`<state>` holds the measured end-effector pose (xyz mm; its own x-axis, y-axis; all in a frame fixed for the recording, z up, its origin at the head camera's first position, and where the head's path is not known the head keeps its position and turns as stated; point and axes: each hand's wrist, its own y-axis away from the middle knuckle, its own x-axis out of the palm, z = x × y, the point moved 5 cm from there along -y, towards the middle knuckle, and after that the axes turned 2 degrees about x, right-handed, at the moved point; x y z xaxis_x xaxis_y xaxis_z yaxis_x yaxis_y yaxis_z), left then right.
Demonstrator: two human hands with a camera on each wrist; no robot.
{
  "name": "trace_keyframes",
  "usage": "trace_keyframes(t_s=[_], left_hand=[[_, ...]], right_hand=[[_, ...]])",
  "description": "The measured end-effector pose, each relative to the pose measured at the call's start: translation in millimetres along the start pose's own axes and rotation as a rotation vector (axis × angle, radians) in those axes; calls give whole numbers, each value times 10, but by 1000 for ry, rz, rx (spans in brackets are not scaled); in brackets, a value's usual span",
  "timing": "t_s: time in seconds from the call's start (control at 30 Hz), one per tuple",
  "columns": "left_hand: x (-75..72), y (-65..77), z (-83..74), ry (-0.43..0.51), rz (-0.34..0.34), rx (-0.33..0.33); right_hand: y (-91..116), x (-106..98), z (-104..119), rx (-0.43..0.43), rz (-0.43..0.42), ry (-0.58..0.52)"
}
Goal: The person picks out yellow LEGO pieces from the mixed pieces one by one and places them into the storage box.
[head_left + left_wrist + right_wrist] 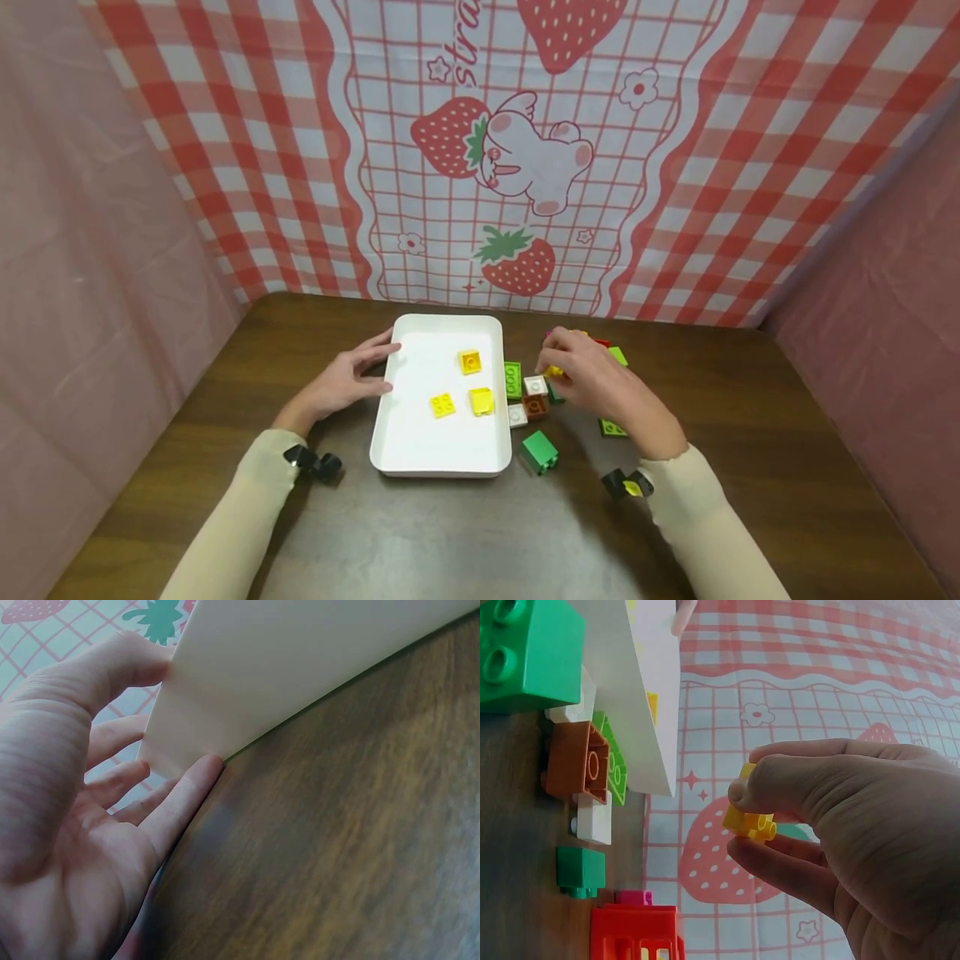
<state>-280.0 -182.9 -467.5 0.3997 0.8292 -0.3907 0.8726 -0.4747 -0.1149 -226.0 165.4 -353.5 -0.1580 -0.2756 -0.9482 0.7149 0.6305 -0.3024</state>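
- Right grip: thumb and fingertips pinch a yellow brick, clear above the bench.
- Left grip: fingers extended, touching the near side of the white tray, which sits just right of it.
- Three yellow pieces lie in the tray, between the two grips.
- Left of the right grip, beside the tray: brown brick, lime brick.
- Closer to the wearer than the right grip: green brick.

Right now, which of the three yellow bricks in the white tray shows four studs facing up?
The leftmost yellow brick in the white tray. The farthest brick shows its hollow underside, and the rightmost one a smooth face.
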Motion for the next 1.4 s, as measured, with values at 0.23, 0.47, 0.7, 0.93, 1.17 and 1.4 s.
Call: trace_keyframes(t_s=[0.23,0.47,0.7,0.93,1.17,1.4], left_hand=[[-2,-8,0,-4,-2,-1],[4,-11,-9,-4,-2,-5],[8,-6,-6,3,-3,-10],[4,-9,-24,14,3,16],[0,-15,-9,-3,2,15],[1,-16,-13,2,-2,14]], right_hand=[[-90,-41,-3,24,11,-23],[-168,-103,-36,82,33,-49],[-223,-27,-74,83,56,-60],[-277,31,-104,106,77,-59],[-342,133,-102,119,113,-74],[-406,211,-83,119,137,-66]])
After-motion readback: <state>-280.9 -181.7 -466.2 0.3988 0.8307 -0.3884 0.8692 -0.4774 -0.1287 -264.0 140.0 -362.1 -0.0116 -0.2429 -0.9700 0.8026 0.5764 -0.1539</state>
